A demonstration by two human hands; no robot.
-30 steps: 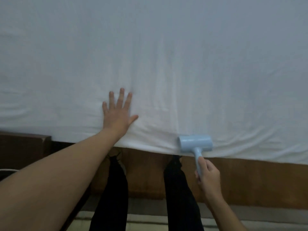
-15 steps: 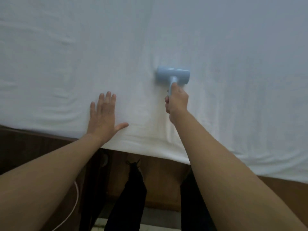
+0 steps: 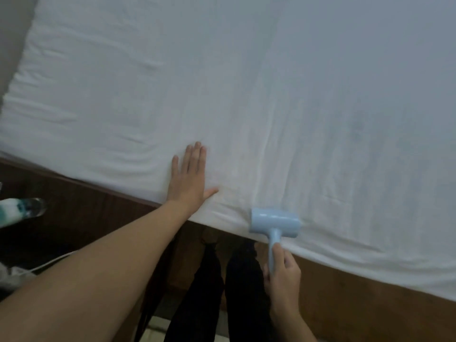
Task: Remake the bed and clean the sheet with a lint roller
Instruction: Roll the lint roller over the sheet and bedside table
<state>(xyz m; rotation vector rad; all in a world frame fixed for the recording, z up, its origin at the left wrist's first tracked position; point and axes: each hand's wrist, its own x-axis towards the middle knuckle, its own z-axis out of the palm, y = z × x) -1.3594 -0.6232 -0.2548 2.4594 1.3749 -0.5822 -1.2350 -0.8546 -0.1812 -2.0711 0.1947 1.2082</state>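
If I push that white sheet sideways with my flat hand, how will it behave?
Probably floppy: the sheet already shows creases near the left hand. It would likely bunch into folds rather than slide whole. Pressing flat may hold it taut for the lint roller.

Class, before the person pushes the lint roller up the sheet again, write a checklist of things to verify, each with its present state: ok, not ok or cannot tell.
1. Right hand grips the roller handle: ok.
2. Roller sits on the sheet at the near edge, ready to start a stroke: ok.
3. Left hand lies flat on the sheet, holding it taut: ok.
4. Left hand is beside the roller's path, not in it: ok.
5. Sheet ahead of the roller is smooth: not ok, long creases run through it.
6. Roller's sticky surface is still clean: cannot tell.
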